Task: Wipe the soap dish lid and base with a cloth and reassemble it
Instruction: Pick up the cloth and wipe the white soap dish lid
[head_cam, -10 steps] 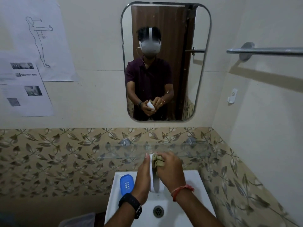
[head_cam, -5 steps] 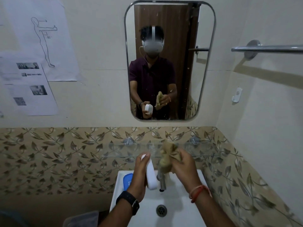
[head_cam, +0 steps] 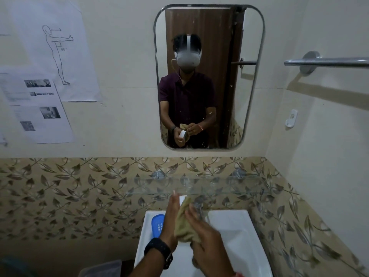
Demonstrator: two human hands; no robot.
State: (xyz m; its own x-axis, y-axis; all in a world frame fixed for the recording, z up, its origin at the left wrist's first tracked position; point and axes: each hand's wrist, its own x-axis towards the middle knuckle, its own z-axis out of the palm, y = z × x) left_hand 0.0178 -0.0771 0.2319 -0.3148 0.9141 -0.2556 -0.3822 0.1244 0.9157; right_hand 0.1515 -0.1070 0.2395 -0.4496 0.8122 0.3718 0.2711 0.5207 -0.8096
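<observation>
Hands meet over the sink, white lid and cloth held between them.

The lid [head_cam: 182,198] is gripped on edge in the left hand [head_cam: 172,220], its long axis running upright and away from the body; only its top shows above the cloth [head_cam: 184,222]. The cloth is pinched in the right hand [head_cam: 207,246] and pressed against the lid's right face. The blue base [head_cam: 157,225] lies on the sink's [head_cam: 239,226] left rim, just beside the left wrist, so it is judged nearer the left hand for the coming pick-up.

White lid [head_cam: 182,198] mostly behind cloth [head_cam: 184,224]
</observation>
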